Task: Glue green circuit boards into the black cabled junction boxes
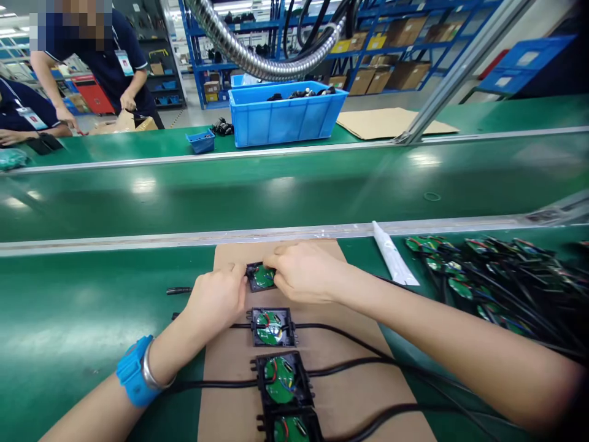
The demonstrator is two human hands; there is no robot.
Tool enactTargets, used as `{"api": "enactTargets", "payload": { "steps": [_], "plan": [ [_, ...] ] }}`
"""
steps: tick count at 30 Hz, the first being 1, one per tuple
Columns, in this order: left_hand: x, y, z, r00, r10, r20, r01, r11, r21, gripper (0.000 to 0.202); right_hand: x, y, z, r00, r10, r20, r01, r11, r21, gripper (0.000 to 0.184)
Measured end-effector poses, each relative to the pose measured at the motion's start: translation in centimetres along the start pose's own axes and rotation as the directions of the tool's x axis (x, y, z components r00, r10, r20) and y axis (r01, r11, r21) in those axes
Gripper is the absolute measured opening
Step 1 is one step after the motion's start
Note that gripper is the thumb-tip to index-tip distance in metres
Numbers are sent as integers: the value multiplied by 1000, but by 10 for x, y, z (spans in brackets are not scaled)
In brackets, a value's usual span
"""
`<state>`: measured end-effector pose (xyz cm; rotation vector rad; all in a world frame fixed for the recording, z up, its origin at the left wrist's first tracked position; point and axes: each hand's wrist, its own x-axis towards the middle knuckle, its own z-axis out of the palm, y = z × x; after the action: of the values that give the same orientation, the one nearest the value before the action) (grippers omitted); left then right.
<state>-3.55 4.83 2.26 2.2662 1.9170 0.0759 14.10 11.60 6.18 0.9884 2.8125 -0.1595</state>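
My left hand (218,296), fingers curled, grips the left side of a small black plastic housing (254,285) with a round green circuit board (264,276) inside. My right hand (306,271) pinches the housing's right side from above; its fingertips partly cover the board. Below them, on a brown cardboard sheet (225,362), similar open housings lie in a column: one (273,327) in the middle, a nearer one (284,379), and another (292,426) cut by the bottom edge. Black cables (340,369) run out of both sides. A short black cable end (178,291) shows beside my left hand.
A white tube (393,253) lies right of the cardboard. Farther right is a pile of green boards with black cables (497,288). Beyond the metal rail stand a large blue bin (288,116) and a small blue tray (201,142). Two people (99,67) work at the back left.
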Motion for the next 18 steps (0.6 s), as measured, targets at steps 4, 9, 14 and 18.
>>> {"api": "enactTargets", "payload": {
  "steps": [4,9,14,18],
  "plan": [
    [1,-6,1,1000,-9,5,9,993,-117,23,1,1,4,999,-54,8,53,997,51,31],
    [6,-20,3,995,-11,103,45,940,-337,19,-7,2,16,1000,-25,8,24,995,99,35],
    [1,-21,7,993,9,117,42,904,-425,20,-24,-8,29,1000,10,5,-11,986,164,38],
    [-10,-16,13,973,144,-181,-184,957,-225,18,-31,-14,33,1000,26,-11,-23,981,195,37]
  ]
}}
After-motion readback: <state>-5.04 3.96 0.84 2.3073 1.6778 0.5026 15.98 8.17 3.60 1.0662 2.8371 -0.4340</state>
